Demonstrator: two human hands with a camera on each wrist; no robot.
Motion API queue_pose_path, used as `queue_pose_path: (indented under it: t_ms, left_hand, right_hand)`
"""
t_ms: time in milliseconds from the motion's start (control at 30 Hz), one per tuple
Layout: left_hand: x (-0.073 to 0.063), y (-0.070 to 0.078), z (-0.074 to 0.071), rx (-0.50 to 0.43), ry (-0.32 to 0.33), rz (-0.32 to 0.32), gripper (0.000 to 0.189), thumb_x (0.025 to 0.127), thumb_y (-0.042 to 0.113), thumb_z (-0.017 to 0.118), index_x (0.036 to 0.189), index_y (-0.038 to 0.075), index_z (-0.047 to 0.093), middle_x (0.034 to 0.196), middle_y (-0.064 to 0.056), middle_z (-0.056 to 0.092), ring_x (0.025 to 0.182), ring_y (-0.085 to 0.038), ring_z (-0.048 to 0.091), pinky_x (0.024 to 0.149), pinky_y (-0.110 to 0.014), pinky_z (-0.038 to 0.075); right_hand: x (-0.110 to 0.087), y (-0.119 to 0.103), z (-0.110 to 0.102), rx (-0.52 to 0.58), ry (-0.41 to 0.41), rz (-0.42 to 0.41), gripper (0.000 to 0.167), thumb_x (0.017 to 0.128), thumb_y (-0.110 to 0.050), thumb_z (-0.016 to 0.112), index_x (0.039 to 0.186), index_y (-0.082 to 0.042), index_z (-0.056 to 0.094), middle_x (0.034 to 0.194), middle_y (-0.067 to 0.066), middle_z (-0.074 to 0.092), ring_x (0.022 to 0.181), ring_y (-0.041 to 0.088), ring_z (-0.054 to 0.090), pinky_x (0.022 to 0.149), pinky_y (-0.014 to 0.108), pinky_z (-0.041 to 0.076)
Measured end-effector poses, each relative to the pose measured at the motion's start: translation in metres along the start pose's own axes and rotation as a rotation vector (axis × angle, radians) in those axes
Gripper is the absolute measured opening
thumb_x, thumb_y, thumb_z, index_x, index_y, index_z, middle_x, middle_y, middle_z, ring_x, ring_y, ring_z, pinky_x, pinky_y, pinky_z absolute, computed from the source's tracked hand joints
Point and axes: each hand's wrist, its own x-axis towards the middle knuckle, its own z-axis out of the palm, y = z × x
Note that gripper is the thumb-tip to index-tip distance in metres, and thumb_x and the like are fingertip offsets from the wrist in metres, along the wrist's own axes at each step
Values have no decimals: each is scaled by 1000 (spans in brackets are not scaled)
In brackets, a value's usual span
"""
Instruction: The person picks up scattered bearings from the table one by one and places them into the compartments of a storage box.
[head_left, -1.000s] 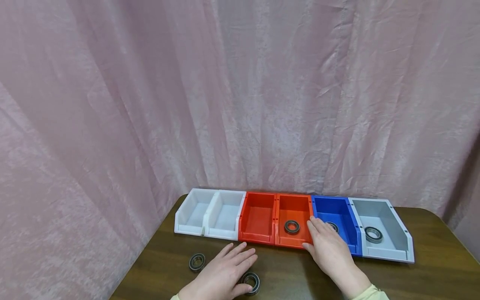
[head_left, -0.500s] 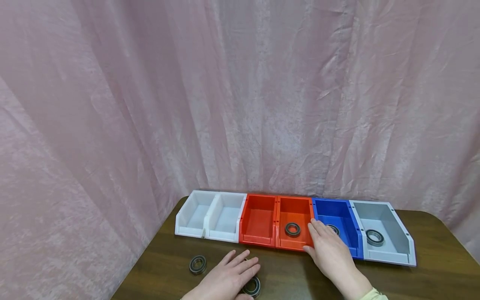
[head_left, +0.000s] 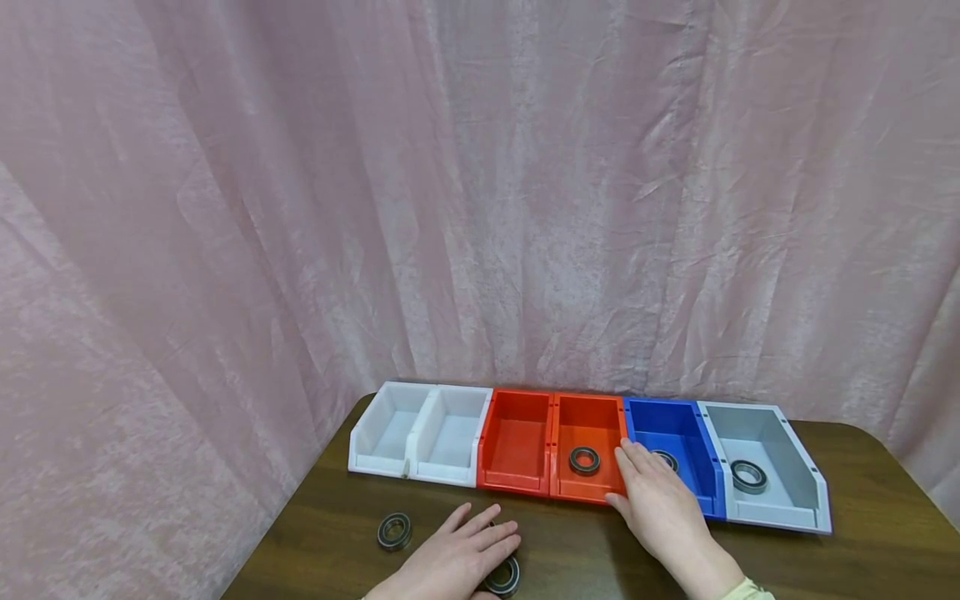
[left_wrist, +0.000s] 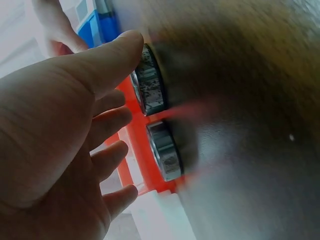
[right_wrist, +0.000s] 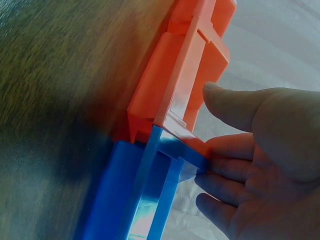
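My left hand (head_left: 457, 554) hovers over the near part of the table, fingers loosely spread. Beside its thumb a black-and-steel ball bearing (head_left: 504, 575) lies partly covered by the hand. In the left wrist view the thumb tip overlaps the rim of that bearing (left_wrist: 150, 82), and a second bearing (left_wrist: 166, 152) lies beyond it, mostly hidden in the head view. Farther left is another bearing (head_left: 394, 531). My right hand (head_left: 663, 508) reaches over the wall between the orange-red bin (head_left: 588, 417) and the blue bin (head_left: 663, 417), fingers fairly straight, gripping nothing.
Bins stand in a row along the table's (head_left: 322, 533) back: white bins (head_left: 446, 442) left, a red bin (head_left: 517, 442), and a grey bin (head_left: 780, 450) right. Bearings lie in the orange-red bin (head_left: 584, 460), blue bin (head_left: 666, 459) and grey bin (head_left: 748, 476). A pink curtain (head_left: 480, 208) hangs behind.
My left hand has shifted slightly toward me and to the right, its fingers spreading more, over the bearing there. The right hand stays almost in place.
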Motion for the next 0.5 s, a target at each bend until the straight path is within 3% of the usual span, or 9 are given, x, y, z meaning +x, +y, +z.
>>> queue_pose_path:
  t_ms: [300, 500]
  left_hand:
    - [-2, -3, 6, -15, -8, -4, 65, 105, 59, 68, 155, 17, 65, 159, 0, 61, 154, -28, 51, 115, -59, 50]
    - [-3, -5, 10, -78, -42, -44, 68, 105, 61, 65, 157, 17, 63, 163, 0, 57, 157, -29, 46, 117, -64, 47]
  right_hand:
    - [-1, 0, 2, 8, 5, 5, 65, 91, -25, 92, 139, 10, 68, 150, 28, 63, 141, 48, 59, 118, 61, 48]
    - [-1, 1, 3, 6, 7, 3, 65, 91, -25, 93, 140, 10, 68, 150, 28, 63, 141, 48, 59, 118, 61, 47]
